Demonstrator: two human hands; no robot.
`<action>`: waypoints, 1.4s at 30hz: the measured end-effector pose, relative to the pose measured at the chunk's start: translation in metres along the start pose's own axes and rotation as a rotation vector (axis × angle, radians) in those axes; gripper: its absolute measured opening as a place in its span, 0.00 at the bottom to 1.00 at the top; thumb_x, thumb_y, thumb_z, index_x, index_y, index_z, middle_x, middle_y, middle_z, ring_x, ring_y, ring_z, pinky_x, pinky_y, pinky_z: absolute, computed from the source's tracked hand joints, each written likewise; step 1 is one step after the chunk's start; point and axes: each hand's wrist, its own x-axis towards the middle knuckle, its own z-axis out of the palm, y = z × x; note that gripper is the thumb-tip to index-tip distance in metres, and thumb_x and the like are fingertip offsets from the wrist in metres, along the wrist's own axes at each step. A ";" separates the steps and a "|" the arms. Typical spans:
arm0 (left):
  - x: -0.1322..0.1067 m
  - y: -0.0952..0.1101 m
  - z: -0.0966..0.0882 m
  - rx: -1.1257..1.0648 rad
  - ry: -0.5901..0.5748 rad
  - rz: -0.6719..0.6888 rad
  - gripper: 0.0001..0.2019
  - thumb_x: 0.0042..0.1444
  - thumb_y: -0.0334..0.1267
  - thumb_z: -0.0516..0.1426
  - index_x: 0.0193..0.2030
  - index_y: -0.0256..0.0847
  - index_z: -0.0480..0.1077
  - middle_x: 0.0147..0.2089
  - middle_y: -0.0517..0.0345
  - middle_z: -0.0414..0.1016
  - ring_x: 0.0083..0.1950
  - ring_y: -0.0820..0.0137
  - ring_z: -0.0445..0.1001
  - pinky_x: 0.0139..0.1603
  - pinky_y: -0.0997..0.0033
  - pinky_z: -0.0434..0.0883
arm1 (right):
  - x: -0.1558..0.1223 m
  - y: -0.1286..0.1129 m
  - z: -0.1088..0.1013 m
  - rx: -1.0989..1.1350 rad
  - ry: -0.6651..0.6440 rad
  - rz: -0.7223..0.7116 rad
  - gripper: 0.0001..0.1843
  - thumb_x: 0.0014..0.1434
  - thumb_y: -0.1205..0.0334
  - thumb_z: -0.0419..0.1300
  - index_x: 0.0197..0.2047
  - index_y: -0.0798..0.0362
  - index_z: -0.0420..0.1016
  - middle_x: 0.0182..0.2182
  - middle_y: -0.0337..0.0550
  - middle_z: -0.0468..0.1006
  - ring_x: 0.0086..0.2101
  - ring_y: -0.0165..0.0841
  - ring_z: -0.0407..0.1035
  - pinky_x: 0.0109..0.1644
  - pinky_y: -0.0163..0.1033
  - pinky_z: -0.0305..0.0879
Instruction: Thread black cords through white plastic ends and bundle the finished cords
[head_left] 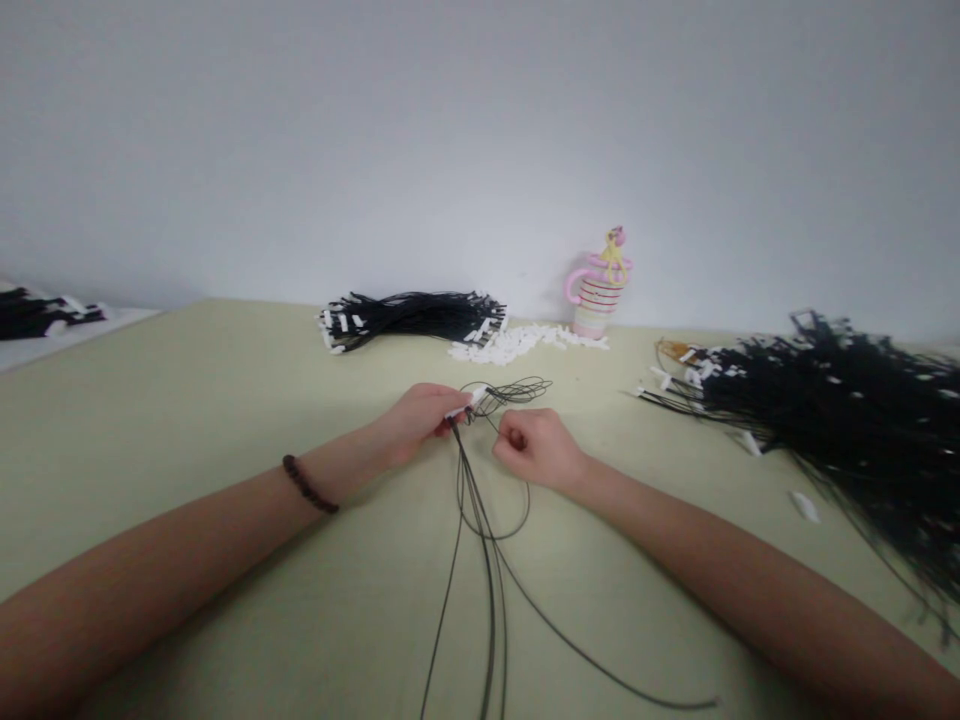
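My left hand, with a dark beaded bracelet on its wrist, is closed on a white connector piece and the thin black wires that pass through it. Long ends of these black wires hang toward the front of the table, and short loops fan out behind the connector. Just to the right, my right hand is curled with thumb and fingers together, gripping one thin wire that runs across from the connector. A loose loop of wire droops between and below both hands.
A bundle of black wires with white ends lies by the wall, beside a pile of small white pieces. Behind them stands a pink striped mug. A large heap of black wires covers the right side. More wires lie far left.
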 end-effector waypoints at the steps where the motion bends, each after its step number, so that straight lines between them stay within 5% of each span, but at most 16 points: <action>1: 0.000 0.001 0.000 0.006 -0.002 -0.002 0.12 0.43 0.44 0.57 0.23 0.36 0.68 0.22 0.60 0.63 0.23 0.77 0.59 0.21 0.77 0.54 | 0.000 0.000 0.000 -0.002 -0.008 0.001 0.06 0.46 0.67 0.52 0.20 0.56 0.60 0.15 0.34 0.63 0.18 0.23 0.57 0.24 0.28 0.50; 22: -0.001 -0.001 0.001 0.025 -0.032 0.051 0.12 0.42 0.46 0.57 0.22 0.38 0.68 0.21 0.60 0.63 0.22 0.76 0.58 0.21 0.75 0.53 | 0.001 -0.001 -0.002 -0.025 -0.045 0.001 0.07 0.46 0.67 0.53 0.19 0.55 0.61 0.15 0.34 0.64 0.19 0.23 0.57 0.24 0.29 0.49; 32: -0.003 0.001 0.002 0.108 -0.052 0.053 0.13 0.42 0.46 0.57 0.23 0.35 0.68 0.20 0.62 0.61 0.22 0.78 0.57 0.22 0.76 0.53 | 0.002 0.001 0.002 0.005 0.062 -0.037 0.04 0.52 0.65 0.53 0.31 0.56 0.67 0.23 0.38 0.67 0.22 0.24 0.59 0.28 0.30 0.54; 42: -0.005 0.002 0.001 0.103 -0.051 0.021 0.14 0.43 0.46 0.56 0.24 0.34 0.69 0.22 0.61 0.63 0.23 0.78 0.58 0.22 0.77 0.55 | 0.005 0.001 0.001 0.135 0.078 0.068 0.06 0.51 0.67 0.53 0.24 0.56 0.66 0.19 0.36 0.66 0.21 0.24 0.58 0.26 0.29 0.52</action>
